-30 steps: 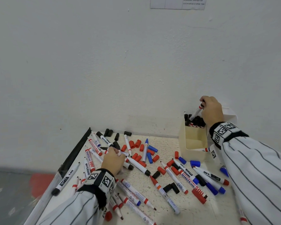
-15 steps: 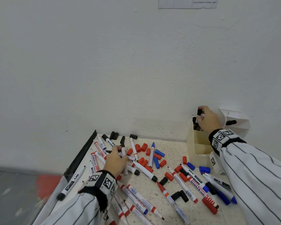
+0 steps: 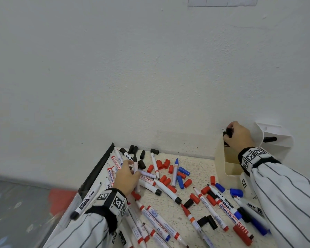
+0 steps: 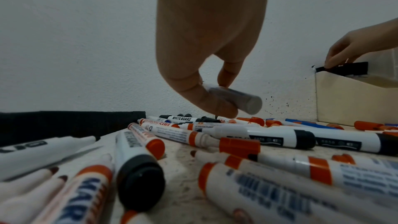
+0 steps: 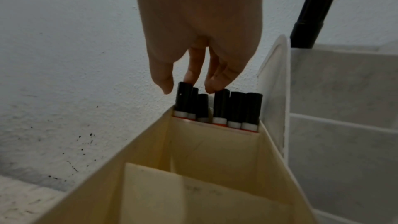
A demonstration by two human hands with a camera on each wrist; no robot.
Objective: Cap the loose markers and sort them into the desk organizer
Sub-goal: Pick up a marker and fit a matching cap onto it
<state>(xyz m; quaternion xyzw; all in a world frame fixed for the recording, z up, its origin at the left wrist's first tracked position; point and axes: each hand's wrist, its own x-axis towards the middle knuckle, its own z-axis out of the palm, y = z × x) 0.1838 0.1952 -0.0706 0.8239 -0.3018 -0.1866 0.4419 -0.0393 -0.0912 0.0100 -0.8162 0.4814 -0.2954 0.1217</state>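
A: Head view?
B: At 3 o'clock, the marker seen tilted a second ago is now seated in the desk organizer (image 3: pixel 222 169); right hand (image 3: pixel 237 136) fingertips rest on caps.

A: Left wrist view?
B: A black-tipped marker (image 4: pixel 234 99) is pinched, lifted by the left hand (image 4: pixel 206 43).

A: Right wrist view?
B: Black-capped markers (image 5: pixel 217 106) are stood in the rear compartment, fingers relaxed, nothing clamped.

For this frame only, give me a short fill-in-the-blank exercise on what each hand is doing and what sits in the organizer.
1. The left hand pinches a marker above the ____.
2. The right hand has its fingers on the caps in the organizer's ____ compartment.
3. The caps of the markers standing in the organizer are all ____.

Missing words: table; back; black
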